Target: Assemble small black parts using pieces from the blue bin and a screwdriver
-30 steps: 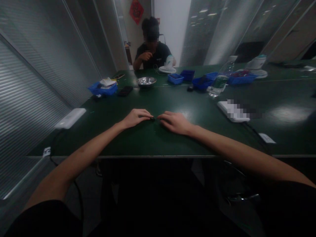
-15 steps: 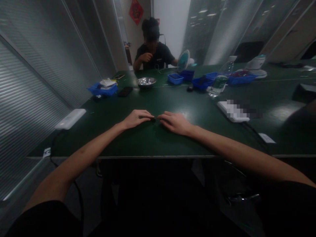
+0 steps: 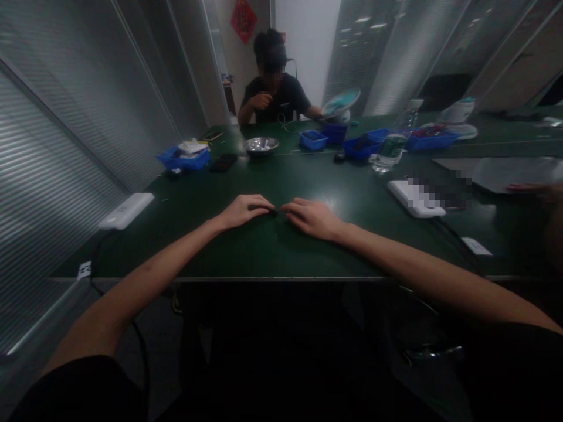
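Observation:
Over the green table (image 3: 246, 252), my left hand (image 3: 243, 211) pinches a small black object (image 3: 273, 212) between thumb and fingers. The object is dark and too small to name its kind. Just to its right, my right hand (image 3: 312, 218) has its fingers drawn together, their tips close to the object's right end. Whatever those fingertips hold, if anything, is too small to make out. Both wrists stay low, near the tabletop.
White devices with cables lie at left (image 3: 127, 211) and right (image 3: 411, 196). Farther back are a metal bowl (image 3: 261, 146), a black phone (image 3: 224, 163), blue trays (image 3: 183, 161) and a water bottle (image 3: 390, 151). A person (image 3: 281, 97) sits opposite, holding a fan (image 3: 341, 103).
My hands stay almost in place. Opposite, the fan head has tipped from upright to facing upward. At the right, a flat grey panel now lies open beside another person's blurred hand.

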{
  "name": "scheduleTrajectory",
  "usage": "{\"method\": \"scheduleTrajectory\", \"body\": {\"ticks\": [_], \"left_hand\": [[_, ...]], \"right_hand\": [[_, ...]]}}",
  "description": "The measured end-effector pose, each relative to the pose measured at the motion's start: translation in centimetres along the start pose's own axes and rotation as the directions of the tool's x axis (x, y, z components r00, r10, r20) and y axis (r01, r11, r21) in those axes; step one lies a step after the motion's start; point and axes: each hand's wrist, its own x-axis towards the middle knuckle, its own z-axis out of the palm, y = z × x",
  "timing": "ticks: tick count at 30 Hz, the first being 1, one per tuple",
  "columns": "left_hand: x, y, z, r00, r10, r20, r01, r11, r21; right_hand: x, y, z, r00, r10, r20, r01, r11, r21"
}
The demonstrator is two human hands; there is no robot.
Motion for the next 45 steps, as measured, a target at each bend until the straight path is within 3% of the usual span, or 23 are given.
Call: {"method": "scheduleTrajectory", "body": {"ticks": [6,11,16,20,21,23,27,32,34,36,40,43,45], "left_hand": [[-0.2,-1.5,-1.3,0.993,-0.039,-0.112,0.049,0.995,0.086],[-1.3,-4.8,-5.2,0.934,-0.151,-0.324,0.246,0.930,0.274],[-5.2,-9.2,-10.8,0.749,-0.337,-0.571,0.602,0.708,0.370],[-9.0,-11.6,-14.1,0.502,-0.483,-0.717,0.835,0.486,0.256],[-9.6,-11.9,-14.6,0.459,-0.496,-0.737,0.860,0.455,0.229],[-10.5,-12.3,-15.0,0.402,-0.503,-0.765,0.888,0.418,0.192],[-10.7,-12.6,-14.9,0.361,-0.501,-0.787,0.908,0.382,0.174],[-9.8,-12.3,-14.7,0.381,-0.500,-0.778,0.900,0.393,0.188],[-9.0,-11.7,-14.2,0.420,-0.485,-0.767,0.878,0.429,0.209],[-7.9,-10.7,-13.3,0.497,-0.439,-0.748,0.823,0.512,0.246],[-5.0,-7.9,-10.1,0.712,-0.284,-0.642,0.587,0.744,0.321],[-3.0,-5.5,-7.2,0.863,-0.181,-0.471,0.353,0.884,0.307],[-1.9,-4.1,-5.3,0.942,-0.127,-0.310,0.208,0.947,0.244]], "right_hand": [[-0.1,0.0,-0.2,1.000,0.017,0.004,-0.017,1.000,-0.003],[-0.2,-0.2,-0.4,1.000,0.007,-0.003,-0.007,1.000,0.017],[-0.1,-0.4,-0.7,1.000,0.004,0.007,-0.004,1.000,0.016],[-0.1,-0.5,-0.7,1.000,0.009,0.026,-0.009,1.000,0.021],[-0.1,-0.5,-0.7,1.000,0.008,0.028,-0.009,1.000,0.020],[-0.1,-0.4,-0.5,1.000,0.005,0.026,-0.006,1.000,0.015],[-0.1,0.0,-0.2,1.000,-0.011,0.025,0.011,1.000,0.000],[-0.1,0.0,-0.2,1.000,-0.007,0.019,0.006,1.000,0.008],[0.0,-0.2,-0.3,1.000,-0.006,0.020,0.005,1.000,0.011],[0.0,-0.2,-0.4,1.000,-0.004,0.020,0.004,1.000,0.014],[-0.1,-0.1,-0.3,1.000,-0.003,0.019,0.002,1.000,0.013],[-0.1,0.0,-0.2,1.000,-0.003,0.009,0.003,1.000,0.010],[-0.1,-0.1,-0.3,1.000,-0.001,0.001,0.001,1.000,0.013]]}}
